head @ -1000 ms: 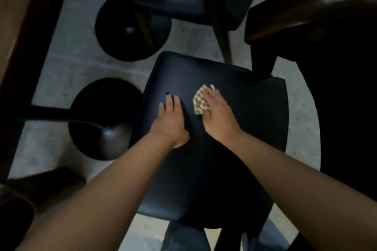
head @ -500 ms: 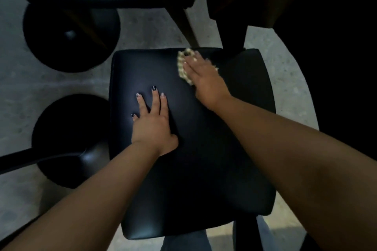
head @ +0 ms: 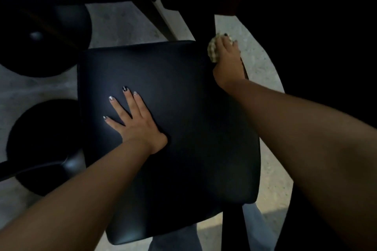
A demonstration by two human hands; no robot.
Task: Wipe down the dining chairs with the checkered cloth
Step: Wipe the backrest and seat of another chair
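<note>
The right hand grips the checkered cloth at the seat's one-o'clock corner. The unwiped seat lies toward seven o'clock, where the left hand rests flat, fingers spread.

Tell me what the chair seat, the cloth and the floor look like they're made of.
Chair seat: smooth, dark upholstery, probably leather or vinyl; it shows a soft sheen, rounded padded edges and no weave. Checkered cloth: soft woven fabric, bunched under the right hand. Floor: pale, matte and speckled, likely concrete or terrazzo. The left hand rests flat on the seat.
</note>
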